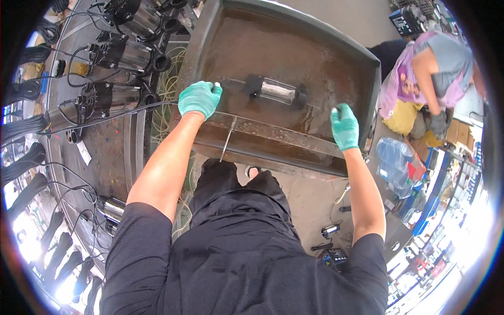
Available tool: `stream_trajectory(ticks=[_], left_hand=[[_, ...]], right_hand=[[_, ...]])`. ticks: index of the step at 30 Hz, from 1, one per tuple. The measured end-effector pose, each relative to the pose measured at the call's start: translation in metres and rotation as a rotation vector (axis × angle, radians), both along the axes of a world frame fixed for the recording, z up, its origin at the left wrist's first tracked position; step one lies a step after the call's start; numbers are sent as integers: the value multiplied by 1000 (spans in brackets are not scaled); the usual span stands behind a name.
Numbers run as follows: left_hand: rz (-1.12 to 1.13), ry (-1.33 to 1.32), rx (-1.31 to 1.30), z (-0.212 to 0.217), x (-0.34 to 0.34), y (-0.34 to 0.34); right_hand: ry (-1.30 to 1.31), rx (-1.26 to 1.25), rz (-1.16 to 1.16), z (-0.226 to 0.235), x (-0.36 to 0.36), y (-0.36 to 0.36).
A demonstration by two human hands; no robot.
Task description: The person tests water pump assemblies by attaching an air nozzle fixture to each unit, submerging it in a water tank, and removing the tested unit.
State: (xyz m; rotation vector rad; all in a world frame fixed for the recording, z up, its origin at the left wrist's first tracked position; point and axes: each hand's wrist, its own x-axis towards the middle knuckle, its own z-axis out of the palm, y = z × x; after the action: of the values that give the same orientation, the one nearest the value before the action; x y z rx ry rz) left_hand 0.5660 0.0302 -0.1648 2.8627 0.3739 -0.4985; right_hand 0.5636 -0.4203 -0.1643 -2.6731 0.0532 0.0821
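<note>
A rectangular metal tank [286, 137] of brownish water lies in front of me. In the water sits a cylindrical pump [278, 91] with a shiny metal middle and black ends, and thin rods show at both its ends. My left hand [200, 98], in a green glove, is closed at the tank's left side, close to the left rod. My right hand [344, 127], gloved alike, is closed over the right part of the tank. What either fist holds is too small to tell. A thin metal rod [228, 139] hangs on the tank's near wall.
Several similar pumps [118, 100] with black cables stand on the workbench [113, 157] at left. A black cable runs from there toward my left hand. Another person [433, 73] bends over at right, near clear plastic bags [394, 163]. A small device [333, 257] lies low at right.
</note>
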Motion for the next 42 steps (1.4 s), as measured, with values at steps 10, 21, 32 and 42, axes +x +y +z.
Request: stream_trajectory(ticks=[10, 21, 32, 42], left_hand=[[41, 46, 100, 3, 4, -7], [63, 62, 143, 3, 5, -12], [77, 54, 171, -1, 5, -12], [76, 75, 175, 2, 6, -14]], right_hand=[[-40, -1, -198, -29, -29, -71], [59, -75, -278, -22, -26, -69], [86, -69, -280, -22, -25, -69], [83, -80, -298, -20, -26, -68]])
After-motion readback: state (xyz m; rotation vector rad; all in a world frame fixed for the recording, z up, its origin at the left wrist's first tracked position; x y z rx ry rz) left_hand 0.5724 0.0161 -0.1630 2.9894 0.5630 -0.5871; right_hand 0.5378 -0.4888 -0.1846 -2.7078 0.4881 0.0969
